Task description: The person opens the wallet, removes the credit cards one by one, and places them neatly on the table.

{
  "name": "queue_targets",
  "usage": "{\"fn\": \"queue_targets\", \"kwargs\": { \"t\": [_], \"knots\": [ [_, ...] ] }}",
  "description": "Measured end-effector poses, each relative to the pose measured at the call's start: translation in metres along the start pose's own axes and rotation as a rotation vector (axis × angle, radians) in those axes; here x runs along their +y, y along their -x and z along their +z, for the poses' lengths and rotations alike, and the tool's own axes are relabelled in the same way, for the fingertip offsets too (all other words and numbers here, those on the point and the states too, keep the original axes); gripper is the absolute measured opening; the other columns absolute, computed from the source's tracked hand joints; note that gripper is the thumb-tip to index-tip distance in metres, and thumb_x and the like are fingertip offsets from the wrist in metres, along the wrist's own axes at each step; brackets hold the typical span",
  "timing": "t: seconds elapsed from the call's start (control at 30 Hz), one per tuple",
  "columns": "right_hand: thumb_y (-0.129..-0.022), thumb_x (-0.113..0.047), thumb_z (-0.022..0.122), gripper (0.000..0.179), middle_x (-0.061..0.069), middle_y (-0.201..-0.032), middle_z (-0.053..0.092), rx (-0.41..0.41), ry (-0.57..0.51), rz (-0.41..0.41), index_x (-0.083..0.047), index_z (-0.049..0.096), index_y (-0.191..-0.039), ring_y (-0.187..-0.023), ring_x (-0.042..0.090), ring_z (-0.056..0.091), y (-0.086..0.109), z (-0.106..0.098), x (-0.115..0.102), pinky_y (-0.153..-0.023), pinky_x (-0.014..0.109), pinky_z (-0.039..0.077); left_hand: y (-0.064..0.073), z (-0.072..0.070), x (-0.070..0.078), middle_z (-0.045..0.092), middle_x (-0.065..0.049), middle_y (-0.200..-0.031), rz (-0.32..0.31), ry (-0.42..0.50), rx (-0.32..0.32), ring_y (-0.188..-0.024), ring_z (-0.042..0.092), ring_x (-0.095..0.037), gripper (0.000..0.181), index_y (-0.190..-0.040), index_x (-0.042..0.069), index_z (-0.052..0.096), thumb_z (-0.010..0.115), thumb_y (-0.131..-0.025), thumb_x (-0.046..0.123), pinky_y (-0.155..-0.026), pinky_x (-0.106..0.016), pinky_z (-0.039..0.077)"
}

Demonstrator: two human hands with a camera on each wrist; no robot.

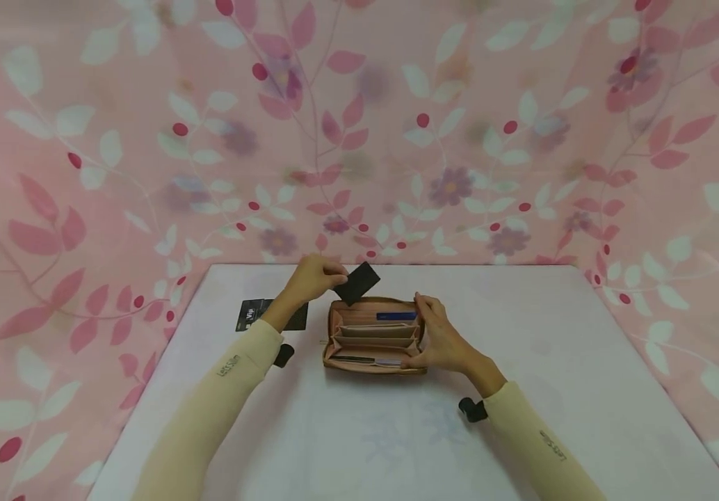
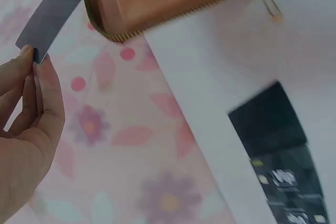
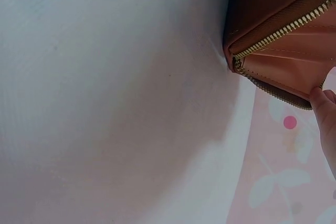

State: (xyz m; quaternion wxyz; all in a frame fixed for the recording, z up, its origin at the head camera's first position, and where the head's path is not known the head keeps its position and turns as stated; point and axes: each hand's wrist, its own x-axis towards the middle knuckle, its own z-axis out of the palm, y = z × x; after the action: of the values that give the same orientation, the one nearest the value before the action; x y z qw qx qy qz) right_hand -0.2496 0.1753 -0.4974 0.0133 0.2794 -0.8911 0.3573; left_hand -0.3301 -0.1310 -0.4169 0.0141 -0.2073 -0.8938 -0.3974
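Observation:
Pinched between the left hand's (image 1: 317,277) thumb and fingers is a black card (image 1: 360,284), raised at the wallet's far left edge. In the left wrist view that card (image 2: 51,22) looks dark grey and plain. The brown zip-around wallet (image 1: 375,369) lies unzipped and spread, its pink-tan pockets facing up. A blue card (image 1: 396,316) shows in its far pocket, and a few card edges in the near one. The right hand (image 1: 441,339) grips the wallet's right end, fingers at the far rim and thumb at the near one. Brass zip teeth (image 3: 299,23) line the rim.
Several black cards (image 1: 297,318) lie overlapped on the white tabletop (image 1: 359,424) left of the wallet, partly behind the left forearm; one reads "Vip". A zip pull (image 2: 269,3) hangs off the wallet's left side. Pink floral cloth (image 1: 359,139) stands behind the table.

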Motion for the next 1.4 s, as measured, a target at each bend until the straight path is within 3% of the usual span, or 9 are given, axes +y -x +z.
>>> {"fn": "queue_targets", "kwargs": {
  "t": [0.27, 0.5, 0.8, 1.17, 1.4],
  "knots": [
    [-0.06, -0.047, 0.091, 0.139, 0.017, -0.146, 0.022, -0.009, -0.013, -0.007, -0.007, 0.0, -0.156, -0.109, 0.027, 0.036, 0.001, -0.002, -0.001, -0.097, 0.045, 0.041, 0.03, -0.037, -0.044, 0.072, -0.01, -0.094, -0.186, 0.097, 0.097, -0.077, 0.069, -0.021, 0.017, -0.101, 0.007, 0.077, 0.073, -0.089, 0.018, -0.072, -0.036, 0.057],
    [-0.06, -0.049, 0.09, 0.139, 0.015, -0.146, 0.022, -0.014, -0.006, -0.018, -0.007, -0.001, -0.156, -0.108, 0.027, 0.037, 0.0, -0.001, 0.001, -0.096, 0.043, 0.041, 0.06, -0.066, -0.091, 0.069, -0.022, -0.104, -0.362, 0.261, 0.172, -0.086, 0.07, -0.03, 0.027, -0.11, -0.007, 0.07, 0.07, -0.091, 0.013, -0.075, -0.034, 0.057],
    [-0.061, -0.051, 0.089, 0.138, 0.016, -0.145, 0.023, -0.007, 0.018, -0.047, -0.006, -0.001, -0.156, -0.108, 0.028, 0.037, 0.0, -0.001, 0.004, -0.093, 0.043, 0.042, 0.101, -0.086, -0.15, 0.068, -0.016, -0.106, -0.548, 0.345, 0.231, -0.081, 0.067, -0.015, 0.039, -0.121, -0.013, 0.061, 0.068, -0.093, 0.013, -0.078, -0.031, 0.056],
    [-0.06, -0.048, 0.09, 0.138, 0.013, -0.145, 0.022, -0.014, -0.013, -0.02, -0.008, 0.0, -0.156, -0.108, 0.028, 0.037, -0.002, -0.002, 0.001, -0.096, 0.043, 0.041, 0.135, -0.107, -0.186, 0.067, -0.003, -0.092, -0.71, 0.343, 0.346, -0.075, 0.061, -0.007, 0.044, -0.126, -0.012, 0.058, 0.068, -0.093, 0.013, -0.076, -0.028, 0.056],
    [-0.061, -0.051, 0.089, 0.138, 0.014, -0.146, 0.021, -0.02, -0.003, -0.02, -0.007, 0.0, -0.156, -0.108, 0.027, 0.036, -0.001, -0.002, 0.002, -0.095, 0.042, 0.04, 0.146, -0.108, -0.198, 0.065, -0.003, -0.088, -0.796, 0.379, 0.402, -0.07, 0.061, -0.009, 0.04, -0.124, -0.013, 0.059, 0.069, -0.091, 0.008, -0.067, -0.024, 0.056]
  ]
}}
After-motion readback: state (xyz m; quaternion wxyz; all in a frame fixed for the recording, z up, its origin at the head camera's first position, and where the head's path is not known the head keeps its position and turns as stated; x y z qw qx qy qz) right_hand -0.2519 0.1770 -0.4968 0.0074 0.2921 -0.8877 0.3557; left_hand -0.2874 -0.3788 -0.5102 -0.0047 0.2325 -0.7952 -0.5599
